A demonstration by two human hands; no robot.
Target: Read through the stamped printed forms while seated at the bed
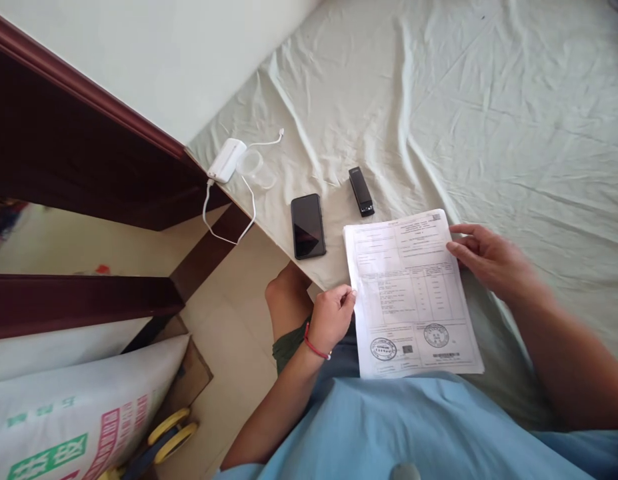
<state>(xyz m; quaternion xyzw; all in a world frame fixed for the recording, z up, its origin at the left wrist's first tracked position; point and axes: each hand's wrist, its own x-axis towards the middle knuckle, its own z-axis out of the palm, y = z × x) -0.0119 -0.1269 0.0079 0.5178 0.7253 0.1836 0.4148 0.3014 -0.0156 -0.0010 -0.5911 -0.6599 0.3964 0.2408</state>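
A stack of printed papers (406, 293) lies partly on the cloth-covered surface, its lower end reaching over my lap. The top sheet carries a table, two round stamps and a barcode. My left hand (331, 313) is closed at the left edge of the stack, thumb and curled fingers pinching it. At the upper right edge, my right hand (489, 260) has thumb and forefinger stretched out and apart, their tips touching the paper's side; its other fingers are partly hidden. Just beyond the top of the stack lies a black stapler (361, 191).
A black smartphone (308, 227) lies left of the stapler. Farther left are a white power bank (227, 160) with a white cable (246, 230) hanging over the edge and a clear plastic container (253, 167). A printed white sack (89, 400) and yellow-rimmed wheels (173, 433) stand low on the left.
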